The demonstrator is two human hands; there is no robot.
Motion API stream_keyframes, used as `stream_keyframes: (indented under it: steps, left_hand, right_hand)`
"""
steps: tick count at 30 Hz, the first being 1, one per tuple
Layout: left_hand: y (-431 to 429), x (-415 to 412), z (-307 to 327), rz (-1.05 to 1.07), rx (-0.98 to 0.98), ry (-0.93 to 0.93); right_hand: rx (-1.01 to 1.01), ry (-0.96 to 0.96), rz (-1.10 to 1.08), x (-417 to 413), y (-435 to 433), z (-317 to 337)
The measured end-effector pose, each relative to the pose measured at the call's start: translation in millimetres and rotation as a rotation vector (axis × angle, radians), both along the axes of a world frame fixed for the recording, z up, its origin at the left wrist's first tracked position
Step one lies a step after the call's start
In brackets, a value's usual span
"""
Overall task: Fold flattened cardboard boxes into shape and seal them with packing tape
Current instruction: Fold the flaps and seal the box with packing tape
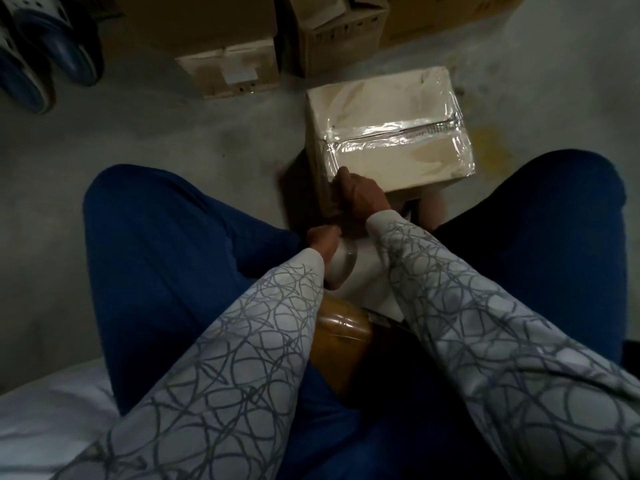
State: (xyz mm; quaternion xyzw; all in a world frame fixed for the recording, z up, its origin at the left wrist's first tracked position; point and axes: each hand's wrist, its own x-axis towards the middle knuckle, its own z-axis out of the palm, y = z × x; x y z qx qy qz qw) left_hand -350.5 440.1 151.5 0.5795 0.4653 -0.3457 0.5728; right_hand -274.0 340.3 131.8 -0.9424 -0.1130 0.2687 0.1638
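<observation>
I judge the box [388,133], on the floor [173,140] just ahead of me, nearly sealed: crinkled clear tape shines along its top seam, my left hand [323,237] grips the tape roll [343,264], my right hand [360,195] curls at the near corner, grasp unclear, the strip seemingly left to cut.

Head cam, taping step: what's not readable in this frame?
Head view: clear tape roll, mostly covered by the left hand gripping it.
Right hand at the taped beige cardboard box: grip too dark to tell.
Brown tape roll: partly behind the left sleeve.
Rear brown cardboard boxes: cut by top edge.
</observation>
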Motion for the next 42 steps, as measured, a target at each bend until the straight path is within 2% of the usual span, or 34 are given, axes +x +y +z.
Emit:
stream_keyframes:
  steps: [3, 4, 6, 7, 9, 11, 13, 15, 17, 20, 24, 28, 30, 32, 36, 37, 39, 42]
  left_hand:
    - [4, 1, 1, 0.094, -0.02, 0.044]
    - [4, 1, -5, 0.161, -0.036, 0.088]
    - [2, 0, -14, 0.271, -0.069, 0.102]
    - [1, 3, -19, 0.293, -0.047, 0.054]
    - [2, 13, -33, 0.411, -0.023, -0.085]
    - [3, 28, -42, 0.574, 0.005, -0.178]
    - [0, 44, -61, 0.787, 0.114, -0.195]
    - [-3, 53, -72, 0.86, 0.208, -0.198]
    - [-6, 58, -70, 0.908, 0.209, -0.204]
    - [-8, 64, -65, 0.932, 0.236, -0.171]
    - [-3, 64, -44, 0.872, 0.262, -0.177]
    - [14, 52, -21, 0.64, 0.168, -0.135]
    - [21, 49, -5, 0.598, 0.144, -0.121]
    - [22, 48, 9, 0.537, 0.139, -0.159]
    - [24, 30, 10, 0.218, 0.384, -0.333]
    - [23, 26, 11, 0.186, 0.406, -0.365]
    - [19, 18, 39, 0.133, 0.439, -0.467]
    - [9, 8, 72, 0.135, 0.266, -0.511]
  right_hand:
    - [0.015, 0.14, -0.103, 19, 7, 13]
    - [0.034, 0.129, -0.132, 23, 12, 17]
    - [0.025, -0.095, -0.101, 25, 27, 20]
    - [0.002, -0.238, -0.042, 23, 35, 17]
    - [-0.062, -0.373, 0.075, 19, 43, 2]
    - [-0.082, -0.406, 0.099, 17, 42, -15]
    - [-0.076, -0.431, 0.069, 19, 40, -25]
    - [-0.145, -0.489, 0.114, 22, 42, -35]
    - [-0.192, -0.489, 0.148, 27, 43, -41]
    - [-0.128, -0.48, 0.098, 27, 39, -48]
    - [0.012, -0.438, -0.002, 27, 39, -37]
    - [0.193, -0.123, -0.241, 43, 32, -4]
    - [0.391, -0.015, -0.447, 36, 14, 6]
    - [0.538, -0.013, -0.719, 15, -15, 6]
    - [0.719, 0.002, -1.152, -42, -57, 15]
    - [0.789, 0.029, -1.194, -50, -55, 20]
    - [0.881, 0.067, -1.108, -60, -47, 30]
    - [0.992, 0.166, -0.87, -77, -26, 52]
